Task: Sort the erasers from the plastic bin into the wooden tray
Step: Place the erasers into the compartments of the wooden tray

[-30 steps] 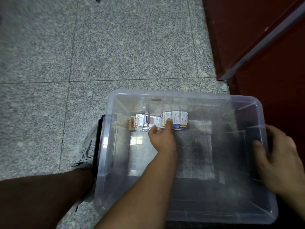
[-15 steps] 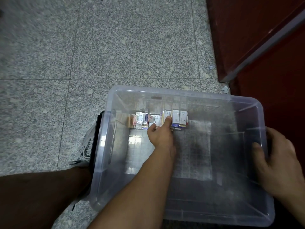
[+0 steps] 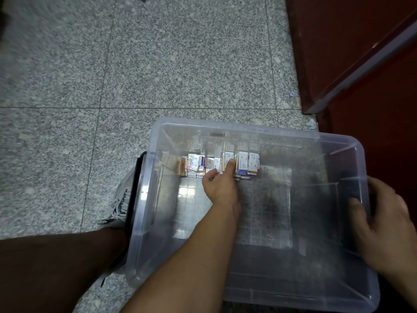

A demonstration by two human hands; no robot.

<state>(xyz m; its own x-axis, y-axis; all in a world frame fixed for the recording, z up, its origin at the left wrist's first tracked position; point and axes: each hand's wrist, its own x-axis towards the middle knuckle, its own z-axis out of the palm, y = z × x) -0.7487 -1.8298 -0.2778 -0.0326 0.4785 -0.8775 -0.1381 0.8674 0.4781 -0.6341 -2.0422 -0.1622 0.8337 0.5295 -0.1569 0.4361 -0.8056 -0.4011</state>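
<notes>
Grey shoe (image 3: 117, 204): on the floor (image 3: 158, 64), against the bin's left wall. Clear plastic bin (image 3: 248, 129): on the floor. Erasers (image 3: 248, 163): wrapped, in a row along the bin's far wall. Left hand (image 3: 220, 186): inside the bin, forefinger on an upright eraser, thumb spread; cannot tell whether it grips. Right hand (image 3: 388, 227): clamped over the bin's right rim, thumb inside.

Print on the erasers (image 3: 244, 163) is unreadably small.

One plastic bin (image 3: 237, 127) holds perhaps nine or ten erasers (image 3: 242, 163), too overlapped to count surely, beside two hands, left hand (image 3: 220, 188) and right hand (image 3: 388, 227), and one shoe (image 3: 119, 199).
</notes>
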